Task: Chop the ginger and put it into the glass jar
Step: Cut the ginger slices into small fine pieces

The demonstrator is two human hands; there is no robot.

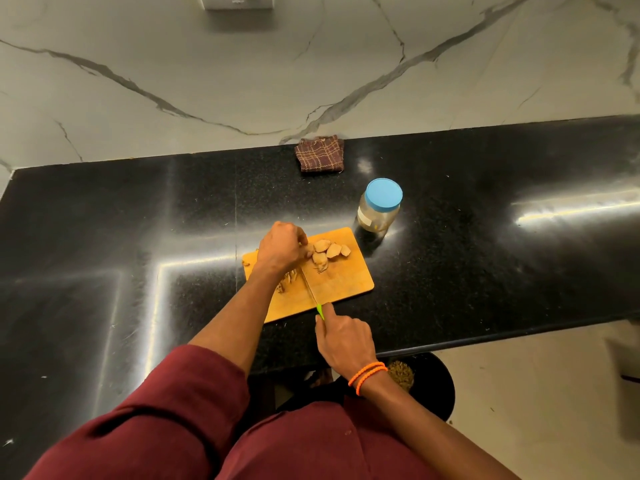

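— Item one, ginger: lay in pale sliced pieces on the far half of the cutting board, a small heap of thin shreds just beside the blade on the near left. Not yet in the jar.

— Item two, left hand: pressed down on the ginger, fingers curled over the nearest piece. Risk noted: fingertips sat right against the cutting line; a slip on a damp slice could have brought the blade onto them.

— Item three, knife, green handle: held in the right hand, fingers wrapped around the handle, forefinger stretched along the top. Blade ran across the board, edge down.

— Risk there?

— Board lay skewed on the glossy black desk, near corner close to the desk edge. Hard downward pressure might have made it skate.

— Item four, glass jar?

— Stood upright just beyond the board's far right corner, blue lid on. Would have needed opening before any transfer; loose pieces could have scattered across the desk on the way.

— Remainder?

— Folded checked cloth against the wall, well apart.
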